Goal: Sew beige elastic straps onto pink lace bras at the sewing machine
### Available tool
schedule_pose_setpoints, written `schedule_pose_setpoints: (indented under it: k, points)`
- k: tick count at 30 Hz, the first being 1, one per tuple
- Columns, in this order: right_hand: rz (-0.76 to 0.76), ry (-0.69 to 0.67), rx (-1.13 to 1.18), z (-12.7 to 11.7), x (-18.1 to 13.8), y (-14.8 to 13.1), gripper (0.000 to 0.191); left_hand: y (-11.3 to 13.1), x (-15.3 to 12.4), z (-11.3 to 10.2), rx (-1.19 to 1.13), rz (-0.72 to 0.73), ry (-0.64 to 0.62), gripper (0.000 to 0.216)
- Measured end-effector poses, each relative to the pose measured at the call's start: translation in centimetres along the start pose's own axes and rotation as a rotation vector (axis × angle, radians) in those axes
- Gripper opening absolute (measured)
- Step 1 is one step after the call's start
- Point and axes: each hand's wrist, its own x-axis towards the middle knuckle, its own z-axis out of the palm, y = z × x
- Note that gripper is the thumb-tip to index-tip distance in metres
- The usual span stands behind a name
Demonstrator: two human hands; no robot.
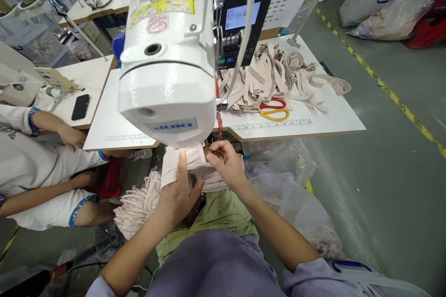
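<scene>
A pale beige fabric piece [170, 162] lies under the head of a white JUKI sewing machine [167, 97]. My left hand [179, 195] rests on it from the near side, index finger stretched forward and thumb spread away. On the other side of the work, my right hand [228, 164] is closed, its thumb and fingers pinching the fabric edge near the needle area. The machine head hides the needle and most of the presser foot. A gathered bundle of beige lace-edged pieces [139, 204] hangs left of my left hand.
Beige fabric strips [268, 76] are heaped on the white table [334, 123], by red-and-yellow-handled scissors [275, 109]. A control screen [244, 18] stands behind. At left, a co-worker's hand [71, 137] is near a black phone [81, 106]. Plastic bags [296, 199] sit below right.
</scene>
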Motion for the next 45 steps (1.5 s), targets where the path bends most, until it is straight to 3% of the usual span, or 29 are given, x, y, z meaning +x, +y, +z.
schedule_pose_setpoints:
  k: [4,7,9,12,15,17,18,21,24,26,29,31,33,35,38,40,45]
  points:
    - [-0.018,-0.012,-0.174,-0.1,-1.5,-0.8,0.029,0.6,-0.5,0.9,0.059,0.142,0.136,0.087]
    - [0.044,-0.046,-0.173,-0.4,-3.6,-1.2,0.025,2.3,-2.0,2.3,0.178,0.284,0.257,0.092]
    - [0.084,-0.073,-0.139,-0.9,-5.0,-1.2,0.020,3.7,-3.5,3.2,0.175,0.357,0.260,0.093]
    - [0.083,-0.055,-0.100,-2.2,-6.6,-1.3,0.018,5.2,-5.4,3.9,-0.030,0.364,0.102,0.093]
    - [0.101,-0.026,-0.105,-3.7,-7.7,-1.5,0.021,5.4,-6.1,3.7,-0.351,0.291,-0.208,0.091]
    - [0.127,-0.038,-0.112,-4.4,-8.2,-1.6,0.023,4.9,-6.0,3.1,-0.522,0.246,-0.375,0.081]
    - [0.134,-0.045,-0.110,-4.7,-8.4,-1.6,0.023,4.5,-5.8,2.8,-0.573,0.230,-0.402,0.072]
    - [0.146,-0.062,-0.107,-5.3,-8.7,-1.8,0.023,3.5,-4.7,1.6,-0.612,0.212,-0.233,0.035]
    - [0.133,-0.110,-0.161,-5.6,-8.8,-2.1,0.025,2.9,-2.9,0.4,-0.576,0.273,-0.005,0.029]
    - [0.094,-0.155,-0.215,-5.7,-8.8,-2.5,0.024,2.8,-1.5,-0.2,-0.566,0.385,-0.014,0.042]
    - [0.006,-0.214,-0.298,-5.8,-8.8,-3.1,0.019,2.7,0.4,-0.4,-0.566,0.547,-0.164,0.056]
    - [-0.068,-0.256,-0.371,-6.0,-9.0,-3.3,0.014,2.4,1.1,-0.1,-0.542,0.586,-0.205,0.047]
    - [-0.176,-0.284,-0.480,-6.2,-9.2,-3.3,0.010,1.9,1.4,0.5,-0.496,0.607,-0.181,0.024]
    - [-0.343,-0.266,-0.617,-6.4,-9.4,-3.2,0.006,1.4,1.1,1.1,-0.422,0.687,-0.057,0.006]
    - [-0.623,-0.182,-0.773,-6.5,-9.5,-2.9,0.009,1.1,0.3,1.8,-0.263,0.877,0.267,0.009]
    - [-0.732,-0.160,-0.802,-6.5,-9.6,-2.8,0.010,1.0,-0.2,2.1,-0.197,0.937,0.415,0.011]
    - [-0.751,-0.167,-0.737,-6.6,-9.6,-2.5,0.011,0.3,-0.5,2.5,-0.271,0.922,0.457,0.015]
